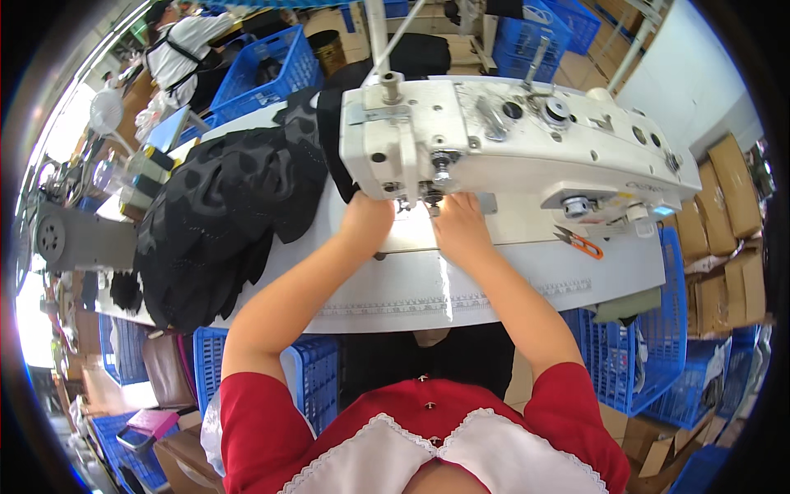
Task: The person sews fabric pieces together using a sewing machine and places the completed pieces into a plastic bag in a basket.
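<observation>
Both hands are under the head of a white sewing machine (494, 140), one on each side of its lit needle area. My left hand (368, 219) rests on the bed left of the presser foot (434, 202), its fingers hidden behind the machine head. On the other side, my right hand (461, 224) lies close to the foot. Its fingers are partly visible and drawn together, with the tips out of sight. What lies between the hands is washed out by the lamp. Black cut fabric pieces (234, 193) are heaped on the table to the left, reaching up beside the machine head.
Orange-handled thread snips (583, 242) lie right of my right hand. A ruler strip (461, 301) runs along the table's front. Blue crates (634, 354) stand below at both sides, and cardboard boxes (724, 230) are stacked at right. Another person (183, 53) sits at the far left.
</observation>
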### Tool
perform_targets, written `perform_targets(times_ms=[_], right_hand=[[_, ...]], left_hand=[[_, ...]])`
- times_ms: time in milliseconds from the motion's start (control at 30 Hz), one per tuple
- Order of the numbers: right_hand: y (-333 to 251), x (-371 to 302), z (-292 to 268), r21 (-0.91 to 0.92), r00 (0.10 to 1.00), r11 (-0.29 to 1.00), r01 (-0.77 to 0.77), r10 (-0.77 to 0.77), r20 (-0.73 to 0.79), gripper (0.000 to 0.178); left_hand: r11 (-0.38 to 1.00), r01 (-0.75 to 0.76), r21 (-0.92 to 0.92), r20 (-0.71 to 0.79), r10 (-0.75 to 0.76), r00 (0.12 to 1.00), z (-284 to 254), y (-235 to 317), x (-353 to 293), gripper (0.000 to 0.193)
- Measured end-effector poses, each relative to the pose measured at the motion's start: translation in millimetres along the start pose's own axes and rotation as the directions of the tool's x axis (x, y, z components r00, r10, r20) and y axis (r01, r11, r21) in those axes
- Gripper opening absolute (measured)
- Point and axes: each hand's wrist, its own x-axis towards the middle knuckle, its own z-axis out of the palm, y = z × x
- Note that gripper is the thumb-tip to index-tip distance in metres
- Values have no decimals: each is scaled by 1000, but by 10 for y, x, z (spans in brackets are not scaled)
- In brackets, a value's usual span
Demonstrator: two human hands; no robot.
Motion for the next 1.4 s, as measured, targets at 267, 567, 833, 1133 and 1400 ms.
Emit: perform_targets(times_ms=[267,567,833,1133,1400], right_hand=[[24,-2,30,-12,995,1000,19,-21,-95,12],[99,-9,3,-203,998,979,-18,30,55,36],[140,-28,91,-219,995,970,104,-101,24,35],[65,31,17,-200,987,968,152,-159,-22,29],[136,-39,36,-259,999,965,32,-41,-31,32]], left_hand=[[889,60,454,107,-121,987,-361,376,-865,17],[926,377,3,-168,-372,913,-641,623,-2151,44],[108,697,-709,278,-866,416,-516,199,-4129,37],[226,945,238,-262,-922,286,-467,578,-6189,30],[-70,939,336,155,-980,-128,518,720,-6758,23]])
